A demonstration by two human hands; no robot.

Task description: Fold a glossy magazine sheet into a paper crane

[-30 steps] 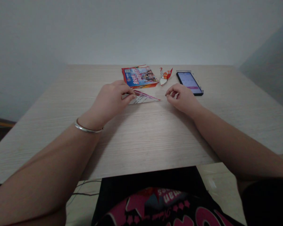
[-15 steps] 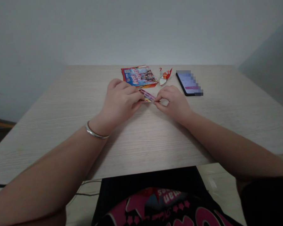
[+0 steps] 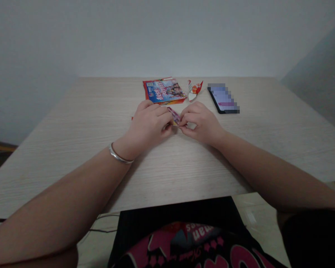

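Between my hands, just above or on the table, is a small piece of printed paper with purple and yellow colours. My left hand has its fingers curled on the paper's left part and covers much of it. A red tip of paper shows past the left side of that hand. My right hand pinches the paper's right end between thumb and fingers. The fingertips of both hands are close together. How the paper is folded is mostly hidden.
Beyond my hands lies a stack of colourful printed sheets. Right of it stands a folded paper figure, red and white. A phone with a lit, pixelated screen lies farther right. The pale wooden table meets a wall at the back.
My left hand has shifted a little right and toward me. The right hand's fingertips have moved slightly left, and less of the paper shows between the hands. The red tip has come into sight.
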